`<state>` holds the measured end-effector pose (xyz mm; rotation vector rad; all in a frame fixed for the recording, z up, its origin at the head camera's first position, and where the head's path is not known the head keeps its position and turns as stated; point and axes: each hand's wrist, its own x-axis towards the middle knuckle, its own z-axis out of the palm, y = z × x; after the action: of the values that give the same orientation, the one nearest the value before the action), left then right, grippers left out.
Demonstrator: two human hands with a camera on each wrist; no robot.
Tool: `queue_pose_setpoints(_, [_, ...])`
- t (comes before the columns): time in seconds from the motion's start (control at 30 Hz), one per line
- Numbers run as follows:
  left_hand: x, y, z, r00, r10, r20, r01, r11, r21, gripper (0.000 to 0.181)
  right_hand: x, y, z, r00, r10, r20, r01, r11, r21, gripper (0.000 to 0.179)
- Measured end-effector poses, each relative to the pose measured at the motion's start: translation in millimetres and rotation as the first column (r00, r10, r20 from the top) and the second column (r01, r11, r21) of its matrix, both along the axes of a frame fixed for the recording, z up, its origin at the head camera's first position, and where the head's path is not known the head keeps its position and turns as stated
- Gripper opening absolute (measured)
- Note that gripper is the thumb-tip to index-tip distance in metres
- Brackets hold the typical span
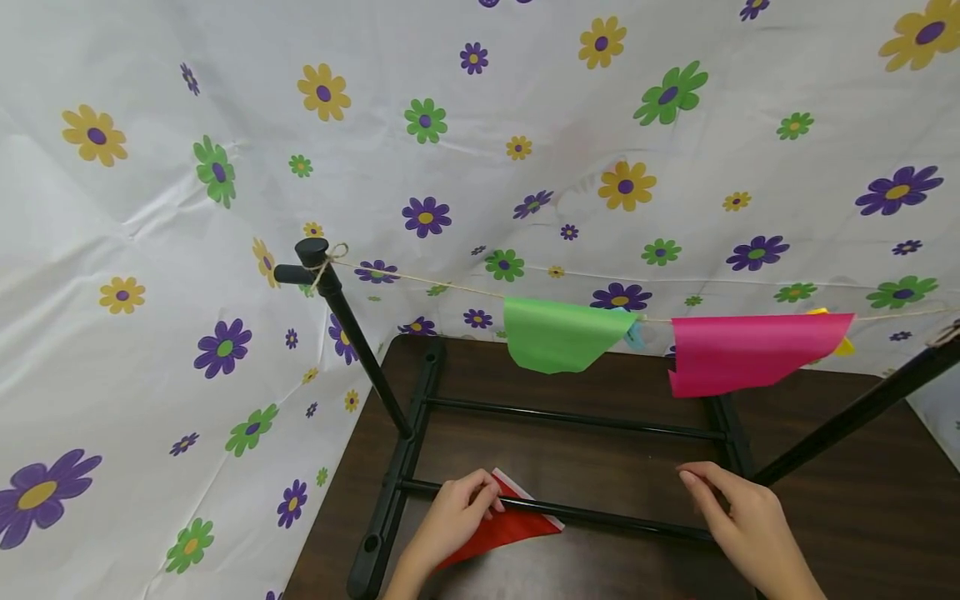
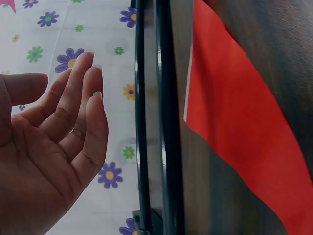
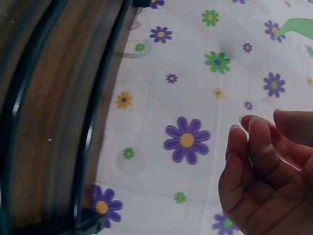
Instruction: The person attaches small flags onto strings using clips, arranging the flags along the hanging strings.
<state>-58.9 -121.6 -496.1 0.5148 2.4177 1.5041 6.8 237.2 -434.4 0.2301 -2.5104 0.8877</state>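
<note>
My left hand (image 1: 459, 518) hovers over the near black bar, fingers loosely bent; its palm (image 2: 44, 161) in the left wrist view has nothing in it. Beneath, on the table, lies a red sheet (image 1: 513, 529) with a white edge, partly hidden by that hand and the bar. To the right, my right hand (image 1: 742, 521) is held above the table near the frame's right side. Its fingers (image 3: 261, 152) are relaxed, with no object visible among them. Green paper (image 1: 562, 333) and pink paper (image 1: 750, 354) hang from a string (image 1: 427, 282) ahead of both hands.
The string runs between a left black post (image 1: 356, 342) and a right black post (image 1: 862, 408). Crossbars (image 1: 577, 418) join the frame's feet on the brown table (image 1: 600, 462). A blue clip (image 1: 634, 335) and a yellow clip (image 1: 845, 347) show by the papers. Flowered sheeting (image 1: 247, 83) stands behind.
</note>
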Motion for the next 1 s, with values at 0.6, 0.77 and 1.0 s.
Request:
queue_pose_setpoints(0.6, [11.8,-14.0,-7.4,0.986,0.061,-0.158,-0.134,0.853,-0.504,0.012,11.4,32.8,-50.9,0.709,0.261,0.655,-0.258,0.961,-0.103,0.021])
queue_pose_setpoints(0.77, [13.5,-15.7,-5.7,0.981,0.065,-0.183,-0.158,0.818,-0.553,0.015,12.0,34.6,-63.2,0.659,0.274,0.701,-0.245,0.959,-0.144,0.026])
queue_pose_setpoints(1.0, [15.1,-16.1,-8.8,0.983,0.062,-0.175,-0.154,0.8,-0.58,0.022,13.3,30.7,-77.6,0.618,0.244,0.747,-0.206,0.968,-0.145,0.023])
